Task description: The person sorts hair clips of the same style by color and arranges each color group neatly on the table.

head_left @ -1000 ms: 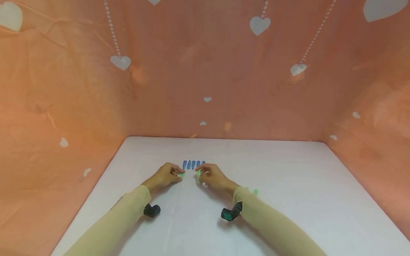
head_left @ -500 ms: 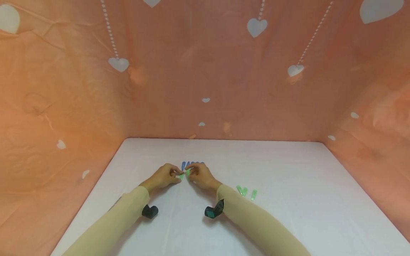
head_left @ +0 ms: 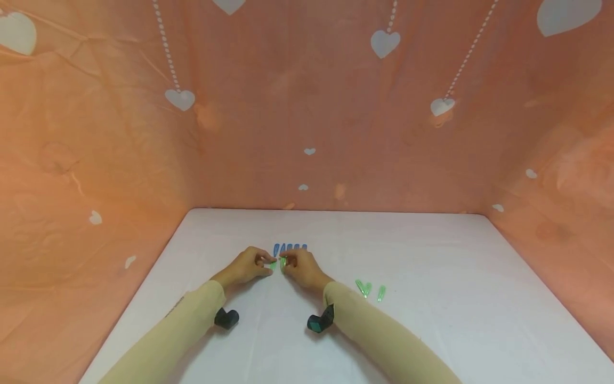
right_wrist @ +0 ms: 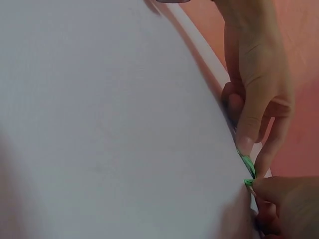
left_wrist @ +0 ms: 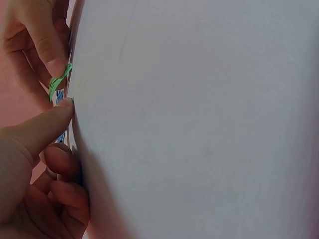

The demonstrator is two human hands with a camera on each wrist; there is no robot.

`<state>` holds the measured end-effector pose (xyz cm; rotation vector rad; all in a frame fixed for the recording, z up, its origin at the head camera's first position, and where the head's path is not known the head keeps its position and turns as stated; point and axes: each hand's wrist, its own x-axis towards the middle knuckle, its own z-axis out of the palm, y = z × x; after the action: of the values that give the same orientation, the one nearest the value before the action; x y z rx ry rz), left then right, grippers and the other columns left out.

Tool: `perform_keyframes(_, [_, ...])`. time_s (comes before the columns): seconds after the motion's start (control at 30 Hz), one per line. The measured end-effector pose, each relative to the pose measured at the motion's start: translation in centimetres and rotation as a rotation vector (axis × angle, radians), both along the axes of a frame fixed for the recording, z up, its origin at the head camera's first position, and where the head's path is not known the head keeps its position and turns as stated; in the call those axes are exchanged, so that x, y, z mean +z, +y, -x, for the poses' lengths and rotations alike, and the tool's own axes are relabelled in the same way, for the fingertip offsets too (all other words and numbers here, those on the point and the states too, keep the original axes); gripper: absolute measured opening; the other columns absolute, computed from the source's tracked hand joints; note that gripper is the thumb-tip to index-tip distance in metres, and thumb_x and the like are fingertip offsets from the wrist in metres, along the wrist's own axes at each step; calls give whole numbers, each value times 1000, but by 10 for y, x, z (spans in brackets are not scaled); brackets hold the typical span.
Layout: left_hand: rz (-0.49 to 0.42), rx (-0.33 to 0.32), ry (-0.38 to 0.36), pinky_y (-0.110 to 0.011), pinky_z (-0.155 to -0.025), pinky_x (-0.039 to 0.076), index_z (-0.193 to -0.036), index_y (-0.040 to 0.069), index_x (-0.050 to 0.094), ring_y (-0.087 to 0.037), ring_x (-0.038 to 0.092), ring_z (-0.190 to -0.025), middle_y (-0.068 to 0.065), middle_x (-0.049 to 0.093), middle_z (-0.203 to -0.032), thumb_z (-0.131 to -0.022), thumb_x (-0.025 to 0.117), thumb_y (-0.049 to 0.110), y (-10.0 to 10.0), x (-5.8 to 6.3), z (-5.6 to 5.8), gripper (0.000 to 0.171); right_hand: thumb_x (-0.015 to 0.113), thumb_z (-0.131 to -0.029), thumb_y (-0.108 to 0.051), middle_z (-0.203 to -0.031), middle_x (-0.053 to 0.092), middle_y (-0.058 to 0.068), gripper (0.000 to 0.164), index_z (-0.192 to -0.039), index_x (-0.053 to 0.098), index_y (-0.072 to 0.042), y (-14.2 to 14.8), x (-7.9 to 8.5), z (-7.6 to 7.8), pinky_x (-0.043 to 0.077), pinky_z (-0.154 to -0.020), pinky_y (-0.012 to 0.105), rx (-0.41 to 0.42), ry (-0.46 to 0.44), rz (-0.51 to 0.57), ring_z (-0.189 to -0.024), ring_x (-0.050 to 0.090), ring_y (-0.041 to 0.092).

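Observation:
My left hand pinches a green snap hair clip between thumb and fingers, low over the white table. Close to its right, my right hand pinches another green hair clip. In the left wrist view that second clip shows its tapered shape at the right fingertips. The right wrist view has the left hand's clip under the left thumb, near the right hand's. Just behind the hands lies a row of several blue hair clips, partly covered by the right fingers.
Three green hair clips lie to the right of the right forearm: two nearly touching and one apart. The white table meets an orange curtain with hearts behind and at both sides. Dark wrist cameras hang under both sleeves.
My right hand has moved left with its green hair clip, ending beside the left hand. Its sleeve has uncovered the loose green clips on the right. The left hand has stayed about where it was.

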<state>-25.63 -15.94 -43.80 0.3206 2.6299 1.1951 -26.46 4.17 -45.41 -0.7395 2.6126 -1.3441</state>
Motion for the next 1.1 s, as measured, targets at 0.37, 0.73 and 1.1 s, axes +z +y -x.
perform_keyframes(0.37, [-5,5,4,-23,-58,34,-117,-3,72,-11,43,-64,2,47,-67,-89,74,4,0,1,-2,29,74,-87,-3,-99,69,13,33,-120,70,1,-4,-1,-2,42,-66,18,1,60,-33,-75,50,7])
perform_keyframes(0.73, [14,13,1,-24,-59,35,-117,-2,72,-11,44,-65,2,49,-69,-88,75,5,1,2,-3,30,74,-87,-4,-113,73,15,28,-114,72,1,-5,2,-5,47,-75,23,-14,72,-85,-85,58,15])
perform_keyframes(1.1, [1,42,-8,-26,-61,35,-117,0,73,-13,44,-67,0,48,-69,-88,75,6,1,2,-3,30,72,-89,-4,-113,74,15,24,-112,73,2,-5,3,-5,50,-80,27,-8,91,-96,-92,63,20])
